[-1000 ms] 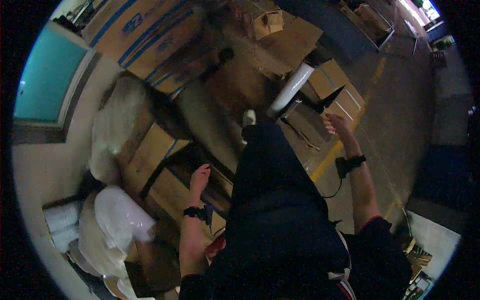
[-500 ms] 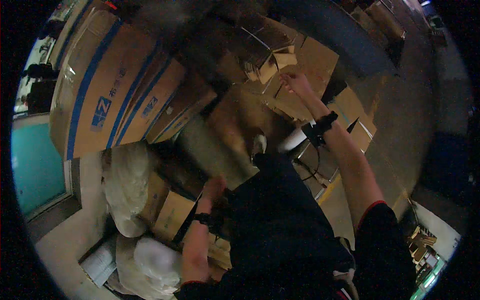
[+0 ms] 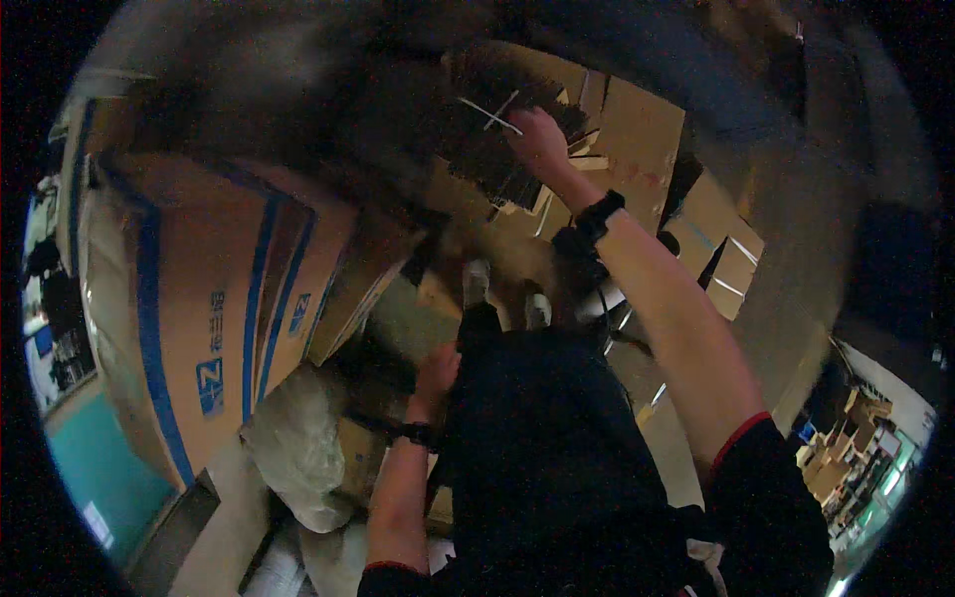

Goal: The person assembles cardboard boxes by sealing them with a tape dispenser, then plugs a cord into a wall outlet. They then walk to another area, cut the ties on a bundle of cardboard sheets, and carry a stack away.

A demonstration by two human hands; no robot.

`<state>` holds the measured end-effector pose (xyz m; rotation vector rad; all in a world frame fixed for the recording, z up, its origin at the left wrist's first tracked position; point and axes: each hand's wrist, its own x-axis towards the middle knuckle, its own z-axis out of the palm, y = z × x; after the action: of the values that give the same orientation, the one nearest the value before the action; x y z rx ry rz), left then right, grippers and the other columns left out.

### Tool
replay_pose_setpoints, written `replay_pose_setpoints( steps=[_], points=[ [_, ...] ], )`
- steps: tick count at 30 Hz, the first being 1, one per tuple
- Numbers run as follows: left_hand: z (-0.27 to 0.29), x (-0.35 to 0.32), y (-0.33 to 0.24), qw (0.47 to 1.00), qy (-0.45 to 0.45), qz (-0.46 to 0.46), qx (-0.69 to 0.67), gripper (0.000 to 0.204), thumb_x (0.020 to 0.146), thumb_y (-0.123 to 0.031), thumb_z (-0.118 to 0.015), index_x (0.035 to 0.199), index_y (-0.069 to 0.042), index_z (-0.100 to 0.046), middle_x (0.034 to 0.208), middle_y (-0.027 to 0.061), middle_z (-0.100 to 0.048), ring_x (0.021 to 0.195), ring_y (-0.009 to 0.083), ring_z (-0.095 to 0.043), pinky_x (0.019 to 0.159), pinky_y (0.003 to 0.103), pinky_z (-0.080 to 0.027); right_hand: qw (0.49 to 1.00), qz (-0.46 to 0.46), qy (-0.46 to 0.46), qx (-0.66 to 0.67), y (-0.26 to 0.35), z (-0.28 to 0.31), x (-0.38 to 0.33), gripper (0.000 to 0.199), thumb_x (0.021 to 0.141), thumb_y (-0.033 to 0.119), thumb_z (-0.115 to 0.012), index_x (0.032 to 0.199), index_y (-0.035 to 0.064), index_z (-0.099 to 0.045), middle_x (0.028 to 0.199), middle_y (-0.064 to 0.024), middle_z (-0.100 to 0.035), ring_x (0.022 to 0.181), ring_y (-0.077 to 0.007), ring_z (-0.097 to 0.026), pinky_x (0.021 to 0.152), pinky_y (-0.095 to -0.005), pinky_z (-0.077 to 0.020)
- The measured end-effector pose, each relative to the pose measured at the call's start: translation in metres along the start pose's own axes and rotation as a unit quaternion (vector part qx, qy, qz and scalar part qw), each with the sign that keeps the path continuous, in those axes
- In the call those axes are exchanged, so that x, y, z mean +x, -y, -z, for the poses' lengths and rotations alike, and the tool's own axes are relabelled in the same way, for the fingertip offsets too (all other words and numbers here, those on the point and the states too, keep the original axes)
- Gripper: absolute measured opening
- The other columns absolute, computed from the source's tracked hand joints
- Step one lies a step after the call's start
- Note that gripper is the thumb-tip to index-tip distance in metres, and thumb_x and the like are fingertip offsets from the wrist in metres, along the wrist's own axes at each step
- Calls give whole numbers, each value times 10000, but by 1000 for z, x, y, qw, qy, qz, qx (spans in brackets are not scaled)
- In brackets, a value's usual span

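My right hand is stretched out to a dark bundle of stacked cardboard in the upper middle. Its fingers look closed at the white strap that crosses the bundle's top; the fingertips are partly hidden. Close to my left thigh, my left hand hangs with its fingers curled in. Whether anything is inside that hand is hidden. Both wrists wear dark bands. Flat brown cardboard lies just right of the bundle, with folded flaps sticking out beside my right wrist.
Large brown cartons with blue edge bands stand on the left. Below them sits a full translucent plastic bag. More strapped cardboard lies to the right. My shoes show near the middle. A teal panel is at the lower left.
My right hand has moved forward and left, from above the cardboard flaps to the strap on the bundle. My left hand stays low by my leg. The view has turned.
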<state>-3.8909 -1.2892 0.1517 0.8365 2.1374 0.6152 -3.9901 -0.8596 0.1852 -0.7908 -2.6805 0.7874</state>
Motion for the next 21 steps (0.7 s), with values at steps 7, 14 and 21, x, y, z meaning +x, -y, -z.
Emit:
replay_pose_setpoints(
  steps=[7,14,21],
  points=[
    [35,55,80,973,55,-186,127,270,891,-204,-477,1108,-101,-601,1017,196,-623,924,369,-594,780,435,-479,980,-121,-15,-158,50,-43,31,122,796,151,-561,800,42,-617,909,-133,-575,835,-310,-595,699,-409,-521],
    [74,63,158,971,100,190,-105,309,823,-175,-556,1124,-128,-604,972,150,-653,796,323,-644,704,393,-510,968,-162,-34,-187,71,-46,39,117,797,146,-550,860,76,-620,908,-93,-581,880,-261,-573,686,-394,-498],
    [68,120,84,969,244,44,-3,388,814,-124,-550,1199,-82,-574,895,181,-663,821,315,-653,748,366,-506,963,-255,49,-70,30,-26,32,179,820,186,-547,896,55,-642,964,-141,-631,887,-290,-613,709,-414,-497]
  ],
)
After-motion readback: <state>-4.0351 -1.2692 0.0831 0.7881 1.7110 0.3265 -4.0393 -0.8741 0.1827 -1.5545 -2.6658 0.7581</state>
